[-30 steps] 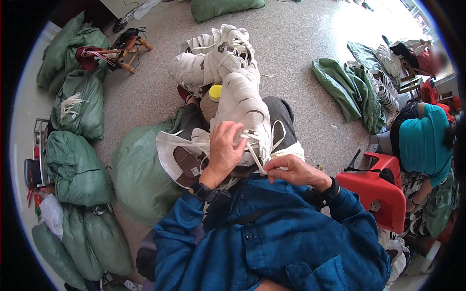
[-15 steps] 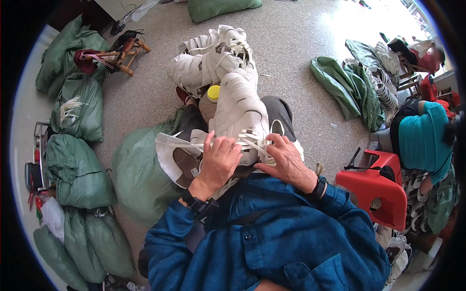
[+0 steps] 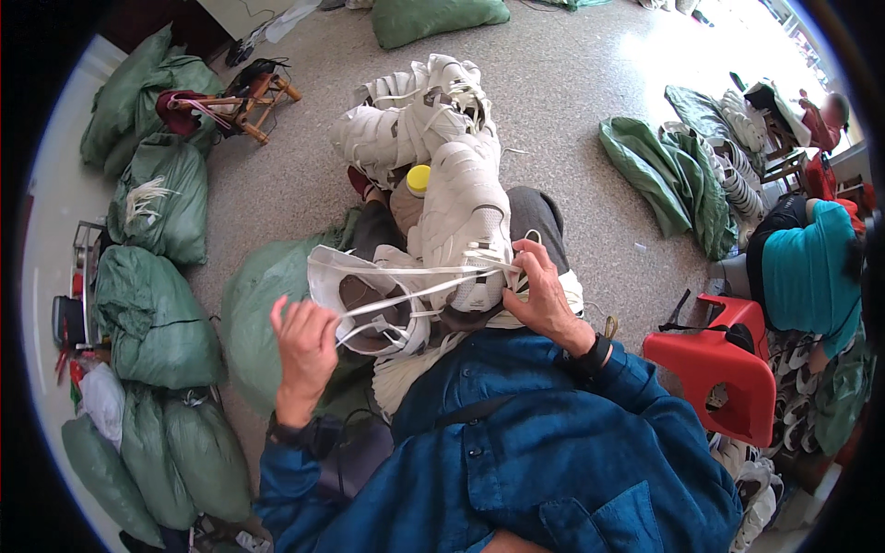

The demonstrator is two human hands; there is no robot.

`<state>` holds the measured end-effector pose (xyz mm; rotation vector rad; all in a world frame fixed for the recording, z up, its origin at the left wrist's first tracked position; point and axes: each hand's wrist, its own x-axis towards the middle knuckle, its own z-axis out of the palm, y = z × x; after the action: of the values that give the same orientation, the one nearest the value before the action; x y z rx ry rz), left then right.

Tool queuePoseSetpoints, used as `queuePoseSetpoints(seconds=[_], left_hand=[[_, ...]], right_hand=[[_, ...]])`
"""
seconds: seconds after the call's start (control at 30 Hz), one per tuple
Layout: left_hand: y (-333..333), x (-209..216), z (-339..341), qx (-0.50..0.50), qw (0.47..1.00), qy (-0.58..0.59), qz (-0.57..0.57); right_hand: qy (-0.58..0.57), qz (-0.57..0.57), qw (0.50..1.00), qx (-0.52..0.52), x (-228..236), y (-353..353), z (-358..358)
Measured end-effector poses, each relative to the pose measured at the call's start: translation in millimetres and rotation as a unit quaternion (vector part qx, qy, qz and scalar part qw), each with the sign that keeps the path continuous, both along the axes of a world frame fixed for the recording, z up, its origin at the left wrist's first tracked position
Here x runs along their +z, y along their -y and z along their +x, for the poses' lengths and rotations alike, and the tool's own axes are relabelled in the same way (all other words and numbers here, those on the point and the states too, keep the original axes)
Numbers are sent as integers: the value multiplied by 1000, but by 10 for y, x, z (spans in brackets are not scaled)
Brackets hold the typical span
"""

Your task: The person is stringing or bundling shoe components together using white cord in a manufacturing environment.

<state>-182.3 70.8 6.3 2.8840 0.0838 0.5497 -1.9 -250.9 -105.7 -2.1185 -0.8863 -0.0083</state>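
Note:
A long row of white shoe uppers (image 3: 452,189) nested in one another runs from my lap away over the floor. My left hand (image 3: 307,348) is out to the left, its fingers closed on a white shoelace (image 3: 396,300) pulled taut across from the nearest upper. At that upper's right side my right hand (image 3: 544,300) pinches the lace near the eyelets. Between my hands a separate white shoe upper (image 3: 383,327) with a brown inside lies opened out, under the stretched lace. Bundles of white laces (image 3: 406,373) rest on my lap.
Green sacks (image 3: 147,318) line the left side, one large sack (image 3: 263,309) close by my left knee. A yellow-capped container (image 3: 418,180) stands beside the row. To the right are a red stool (image 3: 714,369), a green cloth sack (image 3: 659,175), more shoes, and a person in teal (image 3: 811,263).
My left hand has swung from the nearest upper out to the left and back toward me, drawing the lace out long. The right hand stays by the eyelets. The view has shifted slightly.

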Motion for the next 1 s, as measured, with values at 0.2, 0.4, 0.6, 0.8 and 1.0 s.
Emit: queuePoseSetpoints(seconds=[0.2, 0.4, 0.6, 0.8, 1.0], left_hand=[[-137, 156, -450, 14, 960, -277, -40], [778, -83, 710, -166, 979, -17, -116], [1096, -721, 1231, -199, 979, -4, 39], [909, -657, 1215, -217, 971, 81, 53], [751, -238, 808, -157, 987, -23, 37]], right_hand=[[-79, -5, 997, 23, 41, 13, -13], [-2, -17, 1000, 15, 232, 57, -14], [-20, 43, 999, 8, 310, 56, -20], [99, 18, 993, 60, 364, -228, 109], [155, -32, 978, 132, 364, -662, 260]])
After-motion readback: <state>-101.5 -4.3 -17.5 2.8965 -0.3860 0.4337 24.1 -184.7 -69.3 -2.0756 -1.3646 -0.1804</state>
